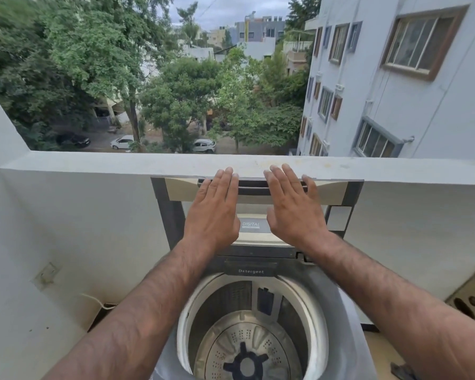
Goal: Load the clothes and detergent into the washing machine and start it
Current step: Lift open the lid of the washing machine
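A top-loading washing machine [337, 305] stands below me against the balcony wall. Its lid [173, 209] is raised upright and leans on the parapet. The steel drum [247, 344] lies open, with no clothes visible inside it. A dark flap marked "Detergent" [250, 270] sits at the drum's back rim. My left hand [213, 212] lies flat on the raised lid with straight fingers. My right hand [292, 209] presses flat beside it, fingertips near the lid's top edge. No clothes or detergent container are in view.
The white balcony parapet [93, 165] runs across just behind the lid, with a long drop to trees and parked cars beyond. A white wall [0, 215] closes the left side. A stained floor patch with a drain [469, 300] is at the right.
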